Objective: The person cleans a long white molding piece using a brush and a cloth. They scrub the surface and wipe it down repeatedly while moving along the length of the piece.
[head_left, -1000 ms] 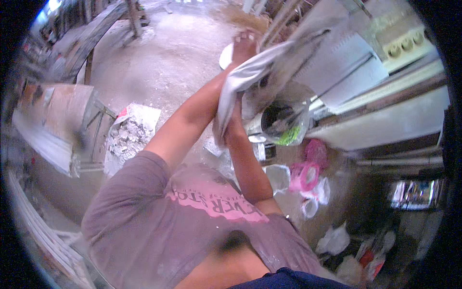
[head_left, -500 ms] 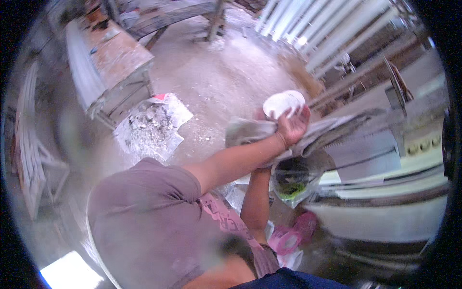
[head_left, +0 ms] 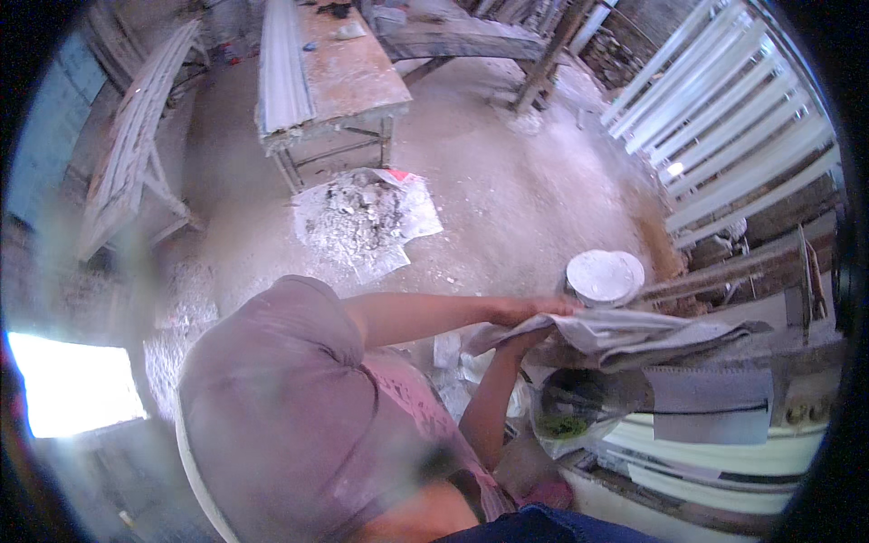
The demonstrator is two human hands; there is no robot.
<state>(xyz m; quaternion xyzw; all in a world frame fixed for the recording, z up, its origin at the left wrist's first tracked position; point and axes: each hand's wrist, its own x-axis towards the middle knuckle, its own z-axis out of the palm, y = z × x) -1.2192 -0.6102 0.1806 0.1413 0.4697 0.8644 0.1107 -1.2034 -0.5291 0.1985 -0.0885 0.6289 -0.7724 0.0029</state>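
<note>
A crumpled grey-white cloth (head_left: 634, 337) stretches to the right in front of me. My right hand (head_left: 527, 340) grips its near edge, with the fingers partly hidden in the folds. Across the top edge of the cloth lies my left hand (head_left: 541, 306), its fingers smeared by motion. Just beyond the fingertips stands a white round container (head_left: 602, 276), apparently full of a white material. Below the cloth is a dark round vessel in clear plastic (head_left: 588, 403), with something green (head_left: 561, 425) inside.
Ahead, a worktable (head_left: 358, 86) bears long white mouldings; more lie on a bench (head_left: 136, 145) at left. White rubble covers a sheet (head_left: 421, 213) on the floor. White strips (head_left: 724, 109) lean at the far right. Pale lengths (head_left: 706, 471) lie at lower right.
My left hand has drawn back from the white round container to the cloth. The view has swung left, so the surroundings sit further right.
</note>
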